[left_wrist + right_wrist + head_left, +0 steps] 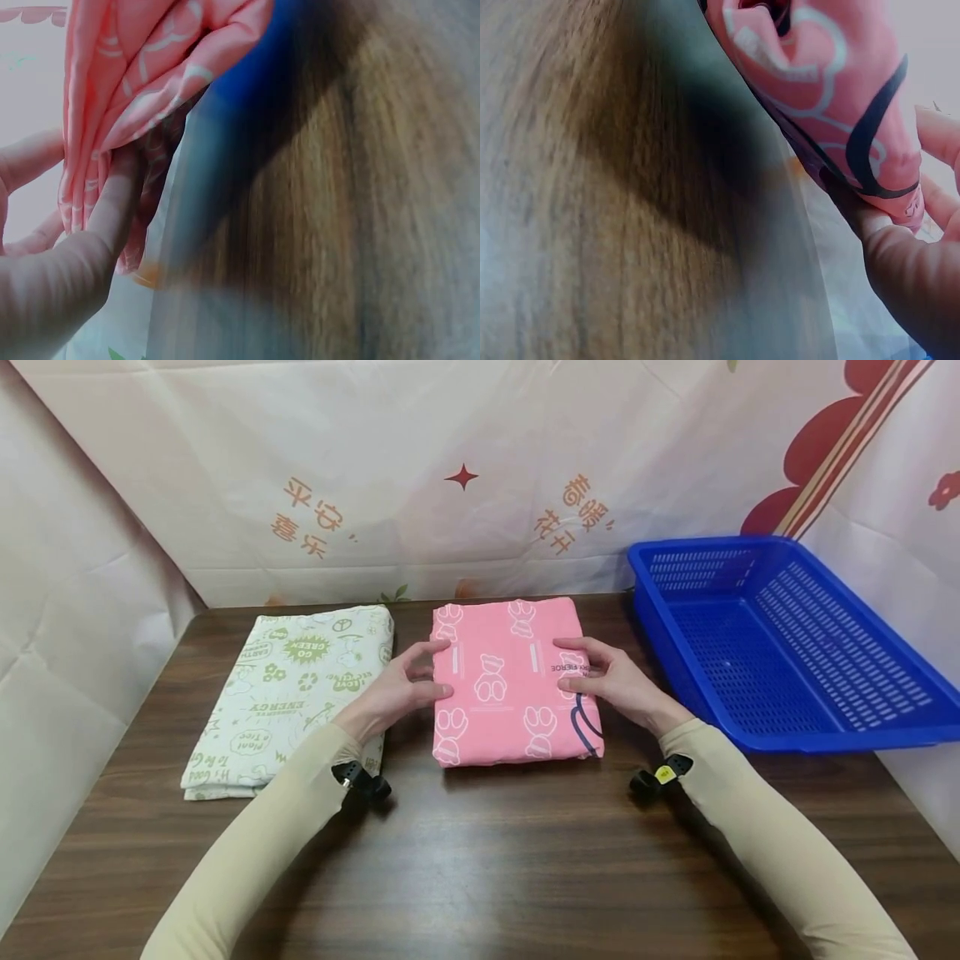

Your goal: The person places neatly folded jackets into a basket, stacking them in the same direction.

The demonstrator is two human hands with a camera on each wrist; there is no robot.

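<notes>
Both hands grip a folded pink cloth (pixel 502 693) with white bear outlines and some dark blue print, one hand at each side edge. My left hand (pixel 401 685) pinches the left edge; in the left wrist view the cloth's folded layers (pixel 90 150) lie between thumb and fingers. On the opposite edge, my right hand (pixel 618 685) has fingertips over the top face. The right wrist view shows that hand (pixel 922 247) around a rounded corner of the bundle. A shadow falls on the wood beneath the cloth.
A folded white cloth (pixel 292 693) with green print lies left, partly behind the left forearm. At the right stands a blue plastic basket (pixel 750 727) with slotted walls. The dark wooden table (pixel 480 860) meets a printed fabric backdrop (pixel 420 443) at its back edge.
</notes>
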